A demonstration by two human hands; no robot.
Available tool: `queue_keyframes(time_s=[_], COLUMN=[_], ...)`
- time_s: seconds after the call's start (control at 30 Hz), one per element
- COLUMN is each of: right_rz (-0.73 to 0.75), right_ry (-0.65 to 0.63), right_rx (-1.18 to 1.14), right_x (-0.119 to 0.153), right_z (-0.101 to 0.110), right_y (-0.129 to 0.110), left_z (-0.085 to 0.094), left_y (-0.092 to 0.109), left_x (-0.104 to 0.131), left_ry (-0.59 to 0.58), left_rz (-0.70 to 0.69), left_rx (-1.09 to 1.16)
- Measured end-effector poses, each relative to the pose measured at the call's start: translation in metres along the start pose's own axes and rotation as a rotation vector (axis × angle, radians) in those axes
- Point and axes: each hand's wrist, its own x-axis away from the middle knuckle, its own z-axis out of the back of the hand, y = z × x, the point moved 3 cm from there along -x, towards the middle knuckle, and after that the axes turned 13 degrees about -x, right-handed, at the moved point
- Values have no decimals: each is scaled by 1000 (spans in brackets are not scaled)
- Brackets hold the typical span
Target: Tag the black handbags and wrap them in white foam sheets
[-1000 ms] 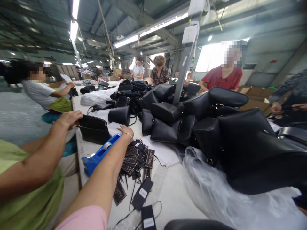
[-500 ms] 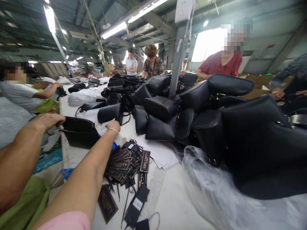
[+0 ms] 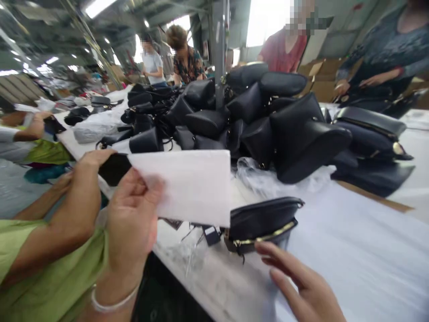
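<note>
My left hand [image 3: 134,219], with a pale bracelet at the wrist, pinches a white sheet of paper [image 3: 194,188] by its left end and holds it up over the table. At the lower right, my right hand [image 3: 301,286] has its fingers stretched out, with nothing in it. Its fingertips are close to the gold zipper of a small black bag [image 3: 264,223]; I cannot tell whether they touch. The paper hides part of the bag's left side. Black hang tags [image 3: 212,235] with cords lie beside the bag, partly covered by the paper.
Behind, black bags [image 3: 204,123] are heaped on the white table [image 3: 214,277]. Clear plastic wrap [image 3: 264,179] lies in front of them. A large white sheet [image 3: 362,250] covers the right side. Close on my left, a co-worker's arm [image 3: 80,201] holds a black bag [image 3: 115,169]. Other people stand behind.
The view has swung right and down. My left hand, previously stretched out beside the white material, is now nearer with the paper raised. My right hand and the zippered bag have come into view.
</note>
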Motion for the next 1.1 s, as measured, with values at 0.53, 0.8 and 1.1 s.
queue_keyframes(time_s=[0.53, 0.8, 1.1], right_rz=[-22, 38, -119], right_ry=[414, 274, 17], right_rx=[-35, 71, -205], right_x=[75, 55, 10], right_z=[85, 76, 10], right_y=[22, 29, 46], left_z=[-58, -60, -36], left_y=[-61, -62, -44], left_x=[219, 214, 229], left_ry=[-169, -174, -355], left_rz=[322, 293, 400], left_rx=[-216, -257, -171])
